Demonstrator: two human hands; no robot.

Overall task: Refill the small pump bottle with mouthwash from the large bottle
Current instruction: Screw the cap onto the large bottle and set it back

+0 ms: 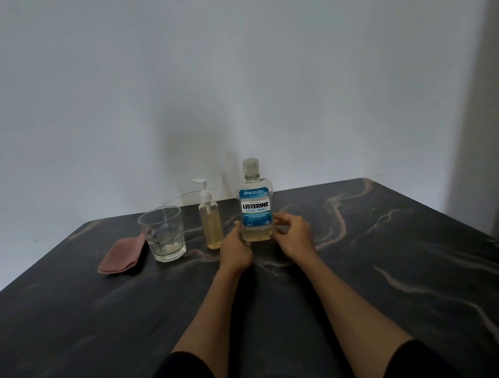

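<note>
Two bottles, one glass tumbler [162, 234] and one folded pink cloth [120, 256] stand near the dark marbled worktop's [395, 267] far edge. Both forearms stretch forward: the left hand [235, 246] and right hand [293, 235] cup the capped large bottle's [254, 201] base, fingers loosely curled against its sides. The slim small pump bottle [210, 221] stands just beside it, upright.

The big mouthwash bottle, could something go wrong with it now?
Maybe. The large bottle is tall, and the hands touch only its bottom part, so it could tip. The small pump bottle and glass stand close beside it and could get bumped. Both bottles are closed, so nothing can pour yet.
</note>
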